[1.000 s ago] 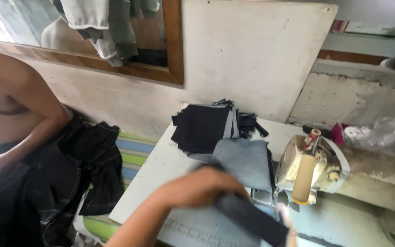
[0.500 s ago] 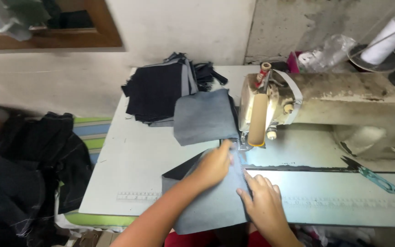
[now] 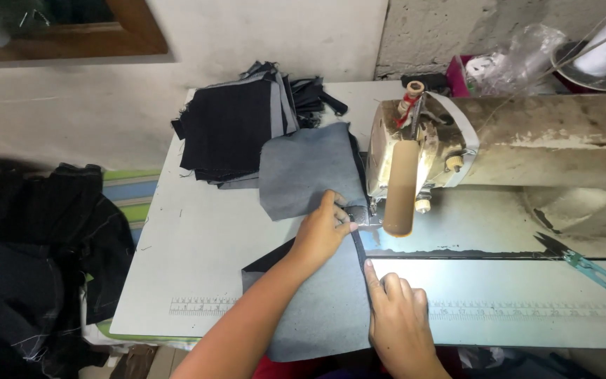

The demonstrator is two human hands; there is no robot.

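A grey denim piece lies across the white sewing table, running under the presser foot of an old cream sewing machine. My left hand presses flat on the cloth just left of the foot, fingertips at the needle area. My right hand rests on the cloth's right edge nearer me, index finger along the seam line. Neither hand grips anything; both lie on the fabric.
A stack of dark cut denim pieces sits at the table's far left. Teal-handled thread snips lie on the machine bed at right. Dark garments are heaped on the floor at left. Thread cone and plastic bag stand behind the machine.
The view swung right and down from a seated person to the machine. My left hand slid forward to the presser foot; my right hand settled on the cloth's near edge.
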